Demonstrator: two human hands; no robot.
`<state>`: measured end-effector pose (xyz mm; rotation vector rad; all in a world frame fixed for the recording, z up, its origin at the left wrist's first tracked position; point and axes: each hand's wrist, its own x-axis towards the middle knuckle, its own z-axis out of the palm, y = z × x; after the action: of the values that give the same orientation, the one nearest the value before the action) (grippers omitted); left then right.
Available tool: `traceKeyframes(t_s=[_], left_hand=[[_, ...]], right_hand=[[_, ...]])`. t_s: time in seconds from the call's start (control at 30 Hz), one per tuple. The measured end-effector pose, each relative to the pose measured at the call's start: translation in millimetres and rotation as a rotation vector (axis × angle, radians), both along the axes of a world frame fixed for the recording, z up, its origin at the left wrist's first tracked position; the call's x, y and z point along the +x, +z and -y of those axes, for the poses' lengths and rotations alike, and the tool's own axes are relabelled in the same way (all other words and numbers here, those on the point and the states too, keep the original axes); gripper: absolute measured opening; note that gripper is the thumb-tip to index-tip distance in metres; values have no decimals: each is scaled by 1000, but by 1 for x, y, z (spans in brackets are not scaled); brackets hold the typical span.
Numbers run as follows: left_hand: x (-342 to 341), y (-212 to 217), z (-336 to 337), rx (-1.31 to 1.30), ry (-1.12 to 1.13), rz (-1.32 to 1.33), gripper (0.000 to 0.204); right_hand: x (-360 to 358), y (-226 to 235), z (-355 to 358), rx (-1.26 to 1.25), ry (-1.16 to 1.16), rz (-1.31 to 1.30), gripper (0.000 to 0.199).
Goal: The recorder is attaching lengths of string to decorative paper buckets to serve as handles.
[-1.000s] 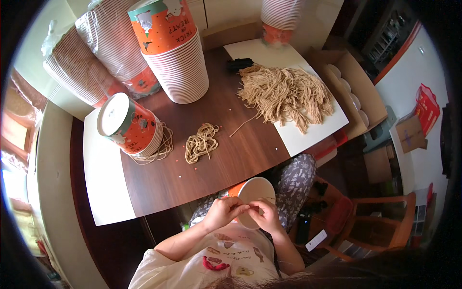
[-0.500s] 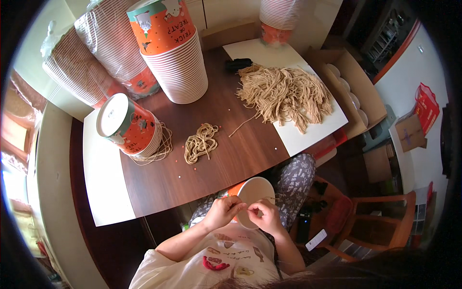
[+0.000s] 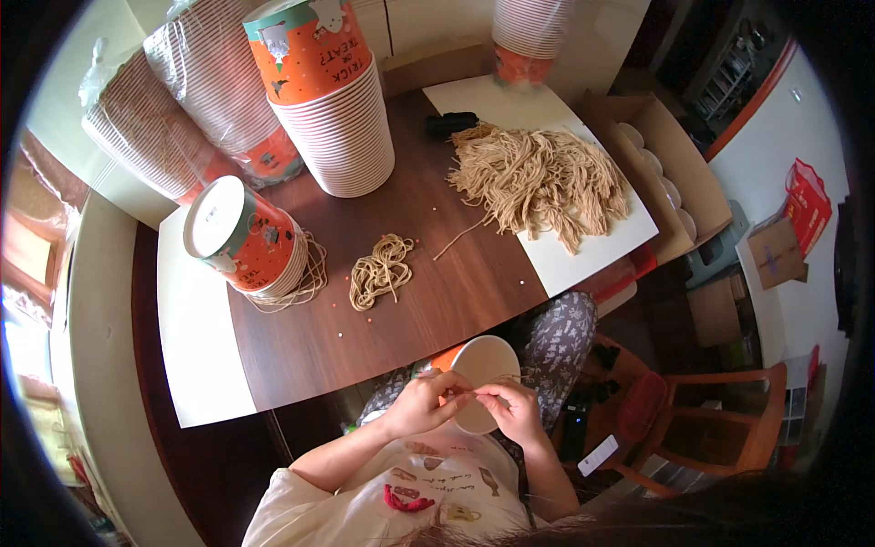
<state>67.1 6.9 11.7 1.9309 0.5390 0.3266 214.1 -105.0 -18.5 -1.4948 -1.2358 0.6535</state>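
A round paper bucket (image 3: pixel 492 357), white inside and orange outside, rests in my lap with its mouth facing up. Over its near rim, my left hand (image 3: pixel 421 403) and my right hand (image 3: pixel 515 412) meet fingertip to fingertip, both pinched closed. A thin tan cord (image 3: pixel 507 377) shows just above the right fingers, across the bucket's opening; the part between my fingertips is too small to see clearly. On the table ahead lies a loose coil of tan cord (image 3: pixel 381 272). Farther right, a big heap of cut tan cords (image 3: pixel 542 178) spreads over a white panel.
Orange-and-green paper buckets stand in a tall stack (image 3: pixel 333 123) on the brown table (image 3: pixel 365 346), beside plastic-wrapped stacks (image 3: pixel 219 91). A shorter bucket stack (image 3: pixel 251 237) sits at left with cord around its base. An open carton (image 3: pixel 693 187) and a wooden chair (image 3: pixel 720 415) are at right.
My right hand's fingers have drawn together and shifted slightly, closing the ring they made beside the left fingertips. The bucket and the things on the table stay put.
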Motion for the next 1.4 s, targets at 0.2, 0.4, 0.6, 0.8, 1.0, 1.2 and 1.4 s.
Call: traceKeyframes(t_s=[0.2,0.4,0.6,0.8,1.0,1.2,1.4], left_hand=[[1,-6,0,-17,1,22,13],[1,-10,4,21,29,30,10],[0,-13,8,82,40,53,7],[0,-16,11,82,61,67,7],[2,-17,12,93,53,56,7],[3,-12,8,221,90,126,10],[6,-13,12,36,161,153,12]], right_hand=[[0,-1,1,-17,-16,20,12],[-5,5,-1,-43,-27,-19,5],[-18,0,1,-75,-111,-132,4],[-23,-7,0,-74,-158,-91,5],[-23,-14,1,-79,-195,-115,5],[-12,9,-1,-97,-120,-100,8],[-16,14,-4,-58,-135,-26,8]])
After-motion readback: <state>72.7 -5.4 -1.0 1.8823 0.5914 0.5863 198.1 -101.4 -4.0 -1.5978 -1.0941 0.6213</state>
